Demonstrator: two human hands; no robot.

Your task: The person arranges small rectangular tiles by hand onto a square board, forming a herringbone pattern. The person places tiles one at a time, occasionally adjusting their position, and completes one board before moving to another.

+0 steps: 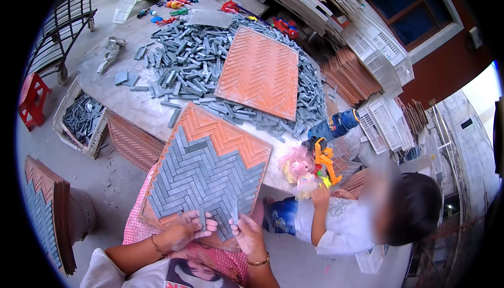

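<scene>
An orange herringbone mould board (244,144) leans over my lap, its far edge on the work table. Narrow grey tiles (197,170) fill much of it in a zigzag pattern, with bare orange slots along the far side and near the lower corner. At the board's near edge, my left hand (191,227) is closed on a small grey tile (202,219). My right hand (250,235) pinches another narrow grey tile (235,215), held upright above the board's lower right part.
Loose grey tiles (178,52) heap across the table (94,62), with a second orange board (257,73) on top. At right a person (336,220) handles a pink-haired doll (299,164) beside a blue toy (336,124). A tile crate (100,141) and red stool (32,102) stand left.
</scene>
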